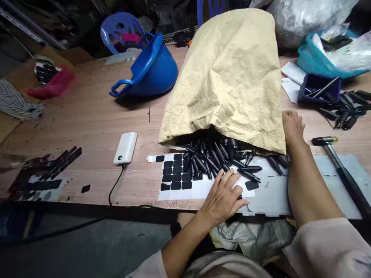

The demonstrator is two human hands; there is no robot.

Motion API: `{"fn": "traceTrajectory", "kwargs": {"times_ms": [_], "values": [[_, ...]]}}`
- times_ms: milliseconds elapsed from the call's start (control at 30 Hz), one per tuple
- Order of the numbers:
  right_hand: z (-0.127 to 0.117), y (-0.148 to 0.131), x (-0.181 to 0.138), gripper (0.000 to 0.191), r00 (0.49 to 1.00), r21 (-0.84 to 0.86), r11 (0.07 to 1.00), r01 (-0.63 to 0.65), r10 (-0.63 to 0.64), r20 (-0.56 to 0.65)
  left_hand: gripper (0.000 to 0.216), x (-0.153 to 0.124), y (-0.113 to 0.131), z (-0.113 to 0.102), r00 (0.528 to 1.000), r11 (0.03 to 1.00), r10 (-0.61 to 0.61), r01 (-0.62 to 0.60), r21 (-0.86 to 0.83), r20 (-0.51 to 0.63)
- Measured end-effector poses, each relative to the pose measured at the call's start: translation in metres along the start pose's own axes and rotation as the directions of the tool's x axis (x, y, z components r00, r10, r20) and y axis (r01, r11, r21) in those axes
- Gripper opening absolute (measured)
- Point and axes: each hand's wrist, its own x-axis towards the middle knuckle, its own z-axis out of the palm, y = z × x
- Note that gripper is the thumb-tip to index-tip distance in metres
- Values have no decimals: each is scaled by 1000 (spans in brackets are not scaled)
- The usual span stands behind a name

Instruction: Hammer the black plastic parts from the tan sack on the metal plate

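A large tan sack (pixel 232 77) lies on the table with its mouth toward me. Black pointed plastic parts (pixel 216 156), like pen barrels or handles, spill from it in a heap. My left hand (pixel 224 193) rests palm down at the near edge of the heap, fingers spread over a white sheet. A small dark bit shows by its thumb. At the sack's right side my right hand (pixel 293 125) is closed against its edge; the fingertips are partly hidden. Black rounded-square stickers (pixel 176 177) sit in rows on the white sheet (pixel 203 190).
A hammer (pixel 336 158) lies at the right on a grey sheet. Behind it are a dark purple box (pixel 319 90) and a teal basket (pixel 310 58). A tilted blue basket (pixel 156 69) stands left of the sack. A white power bank (pixel 125 148) trails a cable over the table edge.
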Motion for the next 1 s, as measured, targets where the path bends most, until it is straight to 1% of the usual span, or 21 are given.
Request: {"fn": "traceTrajectory", "kwargs": {"times_ms": [67,167,233,333,400,500,567,667,767,900,1000], "values": [[-1,11,-11,42,997,13,998,64,-64,35,38,0,0,0,1000,1000,-9,9,-2,8],[1,31,-26,36,991,49,991,123,-125,38,40,0,1,1,1000,1000,-24,24,2,-5],[6,47,-38,31,989,84,985,150,-149,-12,42,2,1,1,999,999,-33,33,8,-27],[19,66,-69,28,970,121,972,204,-183,-161,38,5,2,1,998,999,-41,42,12,-44],[27,72,-97,33,953,102,973,209,-179,-242,32,7,2,1,998,999,-53,54,10,-41],[34,71,-135,43,925,11,961,276,-262,-274,24,8,2,1,997,998,-66,67,23,-50],[35,67,-150,50,904,-65,947,313,-319,-286,20,7,3,2,995,996,-68,72,49,-73],[37,59,-154,55,898,-153,945,289,-323,-300,17,6,2,1,989,992,-77,89,89,-126],[40,56,-151,53,907,-210,951,229,-287,-310,14,1,-4,-2,980,987,-88,110,119,-176],[42,56,-152,52,903,-254,948,190,-270,-334,12,-7,-16,-7,969,978,-119,152,144,-215],[42,55,-155,50,897,-261,956,133,-228,-378,11,-7,-22,-8,958,974,-134,174,144,-252]]}}
